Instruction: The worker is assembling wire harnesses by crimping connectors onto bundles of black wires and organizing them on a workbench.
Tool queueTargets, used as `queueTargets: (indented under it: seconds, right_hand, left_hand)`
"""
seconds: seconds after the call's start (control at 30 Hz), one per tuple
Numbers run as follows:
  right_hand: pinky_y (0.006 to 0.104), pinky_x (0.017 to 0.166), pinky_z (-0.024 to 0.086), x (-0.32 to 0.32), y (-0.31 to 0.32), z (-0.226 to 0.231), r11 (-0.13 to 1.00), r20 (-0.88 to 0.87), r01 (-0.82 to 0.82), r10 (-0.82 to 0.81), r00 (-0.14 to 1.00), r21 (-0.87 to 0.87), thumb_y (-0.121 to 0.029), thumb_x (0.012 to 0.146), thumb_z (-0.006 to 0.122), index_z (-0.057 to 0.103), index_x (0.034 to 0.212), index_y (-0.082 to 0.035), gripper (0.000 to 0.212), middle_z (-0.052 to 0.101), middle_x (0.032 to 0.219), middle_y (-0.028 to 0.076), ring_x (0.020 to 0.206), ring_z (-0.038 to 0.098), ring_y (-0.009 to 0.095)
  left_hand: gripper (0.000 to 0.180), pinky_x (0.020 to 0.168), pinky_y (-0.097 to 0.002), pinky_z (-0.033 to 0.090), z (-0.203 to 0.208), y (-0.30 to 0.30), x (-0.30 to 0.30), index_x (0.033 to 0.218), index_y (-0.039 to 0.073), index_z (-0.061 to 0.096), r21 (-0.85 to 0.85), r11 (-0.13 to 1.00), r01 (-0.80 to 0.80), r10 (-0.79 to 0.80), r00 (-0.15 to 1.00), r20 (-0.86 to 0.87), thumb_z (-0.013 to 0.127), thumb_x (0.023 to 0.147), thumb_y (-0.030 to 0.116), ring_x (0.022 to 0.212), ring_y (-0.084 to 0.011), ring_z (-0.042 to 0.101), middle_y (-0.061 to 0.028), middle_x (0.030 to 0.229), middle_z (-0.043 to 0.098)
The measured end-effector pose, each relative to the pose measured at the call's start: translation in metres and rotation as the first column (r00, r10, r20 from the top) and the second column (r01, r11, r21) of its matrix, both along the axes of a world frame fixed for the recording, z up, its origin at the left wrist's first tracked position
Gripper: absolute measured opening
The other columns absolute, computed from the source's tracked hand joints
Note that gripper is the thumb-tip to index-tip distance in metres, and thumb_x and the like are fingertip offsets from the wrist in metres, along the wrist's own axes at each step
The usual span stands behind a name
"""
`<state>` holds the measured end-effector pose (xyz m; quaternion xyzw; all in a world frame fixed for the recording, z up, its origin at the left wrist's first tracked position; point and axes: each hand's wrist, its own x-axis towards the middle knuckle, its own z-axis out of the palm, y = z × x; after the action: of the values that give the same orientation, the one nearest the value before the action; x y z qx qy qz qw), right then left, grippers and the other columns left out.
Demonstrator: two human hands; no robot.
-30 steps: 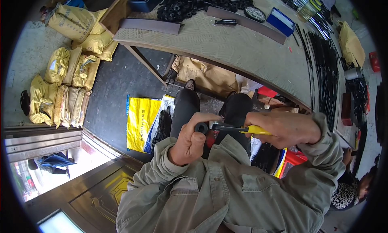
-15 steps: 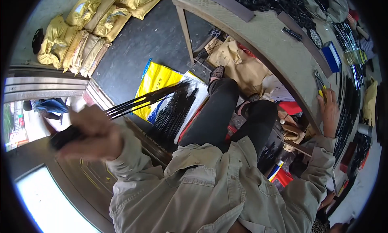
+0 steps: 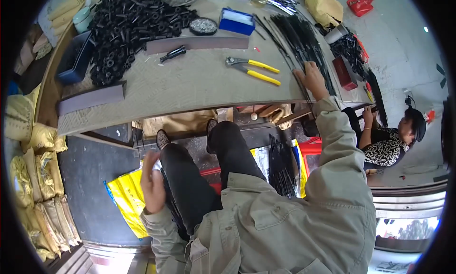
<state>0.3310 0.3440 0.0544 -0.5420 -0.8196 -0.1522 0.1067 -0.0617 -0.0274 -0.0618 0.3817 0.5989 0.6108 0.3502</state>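
Note:
My left hand is held low beside my left leg, over a yellow plastic sheet. Its fingers are loosely stretched and nothing shows in them. Up at the right of the table, my right hand is curled over thin black rods that lie lengthwise toward the table's front edge. Its palm side is hidden. Left of that hand rest pincers with yellow handles. A black ribbed cylindrical part lies farther left.
The table carries a heap of black tubular parts, a blue box, a dark red box and grey strips. More black rods lie right of my legs. Another person sits at the right; filled sacks stand left.
My view has swung to the right toward the table. The left hand has let go of the black rod bundle and come in beside my leg. My right hand is now on the rods.

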Motion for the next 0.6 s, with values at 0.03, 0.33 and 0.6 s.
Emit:
queueTargets:
  seconds: [0.03,0.33,0.6]
  right_hand:
    - [0.0417,0.079,0.045,0.013,0.005,0.000,0.998,0.016,0.062,-0.062,0.998,0.032,-0.034,0.078,0.063,0.050,0.110,0.000,0.048,0.052,0.108,0.021,0.096,0.054,0.037]
    - [0.0439,0.071,0.048,-0.011,0.038,-0.014,0.999,0.107,-0.002,0.006,0.994,-0.036,-0.024,0.082,0.052,0.048,0.095,0.004,0.031,0.057,0.089,0.027,0.083,0.058,0.040]
    - [0.0428,0.064,0.049,0.001,0.063,-0.016,0.981,0.089,0.187,-0.191,0.977,0.053,-0.005,0.074,0.047,0.048,0.094,0.002,0.021,0.061,0.080,0.022,0.075,0.061,0.037]
  left_hand:
    - [0.053,0.098,-0.0357,0.033,0.068,0.021,0.034,0.133,-0.004,0.030,0.243,0.953,0.183,-0.227,0.959,0.170,0.041,0.092,0.028,0.114,-0.0310,0.047,-0.0210,0.124,0.047]
    - [0.043,0.089,-0.0435,0.032,0.249,-0.002,0.104,0.105,0.005,0.057,0.888,0.458,0.050,-0.872,0.218,0.437,0.040,0.092,0.042,0.079,-0.0261,0.055,-0.0176,0.089,0.064]
    - [0.053,0.092,-0.0454,0.028,0.277,0.000,0.118,0.108,0.007,0.058,0.854,0.390,0.346,-0.899,0.342,0.272,0.034,0.090,0.051,0.083,-0.0254,0.050,-0.0177,0.093,0.063]
